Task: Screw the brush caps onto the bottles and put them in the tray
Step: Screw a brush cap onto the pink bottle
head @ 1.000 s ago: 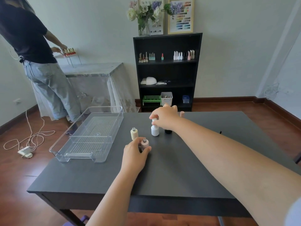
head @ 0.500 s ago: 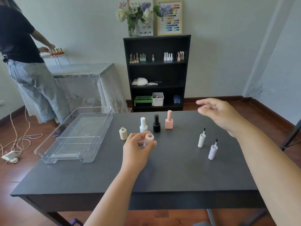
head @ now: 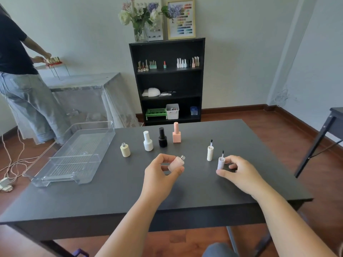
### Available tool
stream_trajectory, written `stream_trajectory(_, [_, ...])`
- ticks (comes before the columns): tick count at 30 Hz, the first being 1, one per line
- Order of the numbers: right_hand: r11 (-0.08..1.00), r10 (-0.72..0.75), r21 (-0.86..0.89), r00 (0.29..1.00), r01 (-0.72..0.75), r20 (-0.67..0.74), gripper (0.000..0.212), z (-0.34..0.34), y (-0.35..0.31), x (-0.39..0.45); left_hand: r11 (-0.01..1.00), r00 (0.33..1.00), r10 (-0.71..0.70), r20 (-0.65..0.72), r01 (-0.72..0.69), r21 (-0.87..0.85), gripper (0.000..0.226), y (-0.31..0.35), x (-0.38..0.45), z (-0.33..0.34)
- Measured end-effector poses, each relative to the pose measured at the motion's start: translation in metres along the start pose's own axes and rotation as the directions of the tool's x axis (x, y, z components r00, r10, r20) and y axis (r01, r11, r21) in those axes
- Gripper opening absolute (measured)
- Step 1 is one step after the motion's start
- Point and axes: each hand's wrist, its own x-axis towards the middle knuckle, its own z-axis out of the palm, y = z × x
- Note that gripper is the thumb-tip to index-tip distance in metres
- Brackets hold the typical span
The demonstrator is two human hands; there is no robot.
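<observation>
In the head view, an open pale pink bottle (head: 176,162) is held tilted above the dark table (head: 111,191) by the left hand (head: 159,175), pinched between the thumb and the curled fingers, its bare threaded neck pointing up and to the right. Just to the right of that hand, a lilac brush cap (head: 221,162) stands on the table with its brush upward; it is being closed on by the right hand (head: 239,173), whose thumb and fingers are curled around its base, though it cannot be told whether a firm grip is made. Just beyond the right hand a cream brush cap (head: 210,153) stands upright, apart from the lilac one. Beyond the left hand, a white capped bottle (head: 148,141), a black capped bottle (head: 162,140) and a peach capped bottle (head: 176,133) are lined up. To the far left of them an uncapped cream bottle (head: 125,150) is seen. Farther left of the left hand, a clear plastic tray (head: 55,175) lies at the table's edge.
</observation>
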Motion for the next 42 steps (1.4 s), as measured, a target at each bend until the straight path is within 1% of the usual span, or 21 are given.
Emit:
stream_trajectory(2, [1.0, -0.016, 0.006, 0.996, 0.016, -0.089, 0.013, 0.005, -0.002, -0.004, 1.0, 1.0, 0.014, 0.014, -0.013, -0.009, 0.023, -0.001, -0.003, 0.0])
stream_trajectory(5, [0.984, -0.051, 0.161, 0.987, 0.075, -0.151, 0.01, 0.011, -0.007, -0.014, 0.999, 0.999, 0.02, 0.033, -0.019, -0.033, 0.025, -0.003, -0.008, -0.003])
stream_trajectory(7, [0.966, -0.106, 0.221, 0.986, 0.133, -0.129, 0.011, 0.016, -0.012, -0.02, 0.999, 0.999, 0.021, 0.042, -0.019, -0.031, 0.026, -0.006, -0.01, -0.004])
stream_trajectory(11, [0.947, -0.234, 0.209, 0.97, 0.242, -0.062, 0.013, 0.028, -0.021, -0.027, 0.999, 0.998, 0.039, 0.057, -0.038, -0.02, 0.029, -0.012, -0.014, -0.003])
stream_trajectory(16, [0.934, -0.317, 0.156, 0.947, 0.322, -0.059, 0.022, 0.031, -0.023, -0.024, 0.999, 0.998, 0.047, 0.051, -0.047, -0.017, 0.031, -0.015, -0.013, -0.002])
stream_trajectory(21, [0.927, -0.333, 0.165, 0.942, 0.337, -0.053, 0.021, 0.037, -0.016, -0.021, 1.0, 0.999, 0.027, 0.034, -0.026, -0.011, 0.03, -0.023, -0.009, -0.005])
stream_trajectory(31, [0.926, -0.339, 0.156, 0.939, 0.344, -0.055, 0.022, 0.036, -0.01, -0.022, 0.998, 0.998, 0.058, 0.024, -0.057, -0.037, 0.029, -0.025, -0.012, -0.004])
stream_trajectory(42, [0.925, -0.336, 0.163, 0.939, 0.343, -0.067, 0.022, 0.035, -0.01, -0.023, 0.995, 0.995, 0.093, 0.029, -0.092, -0.032, 0.034, -0.026, -0.013, -0.005])
